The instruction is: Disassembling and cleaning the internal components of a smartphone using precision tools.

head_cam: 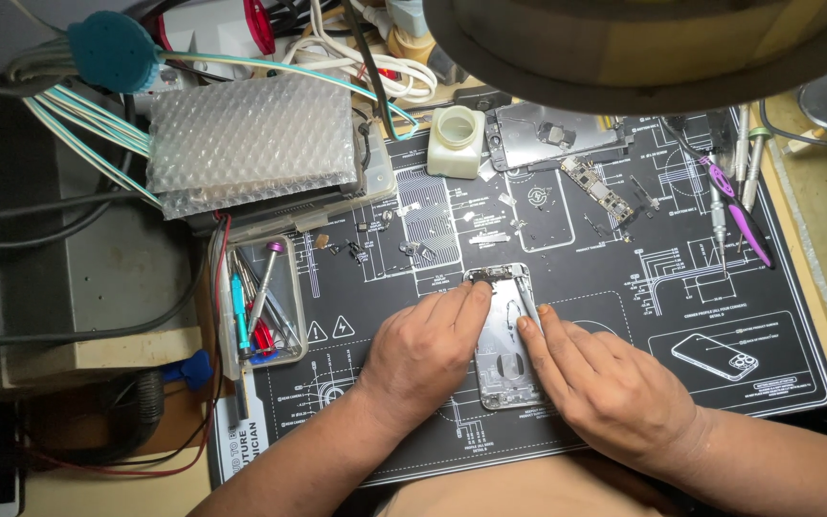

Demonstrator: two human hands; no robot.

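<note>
An opened silver phone housing (503,337) lies lengthwise on a black printed work mat (567,287), near the mat's front middle. My left hand (423,352) rests over its left side, fingers bent and pressing on the frame's upper left edge. My right hand (605,383) lies over the right side, index fingertip touching the right rim. Both hands steady the housing flat on the mat. Its lower part is partly hidden under my palms.
Small screws and parts (375,244) are scattered mid-mat. A circuit board (597,188), a phone screen panel (552,134) and a white bottle (456,141) lie at the back. Screwdrivers and tweezers (734,206) lie right. A tool tray (265,302) and bubble wrap (253,139) sit left.
</note>
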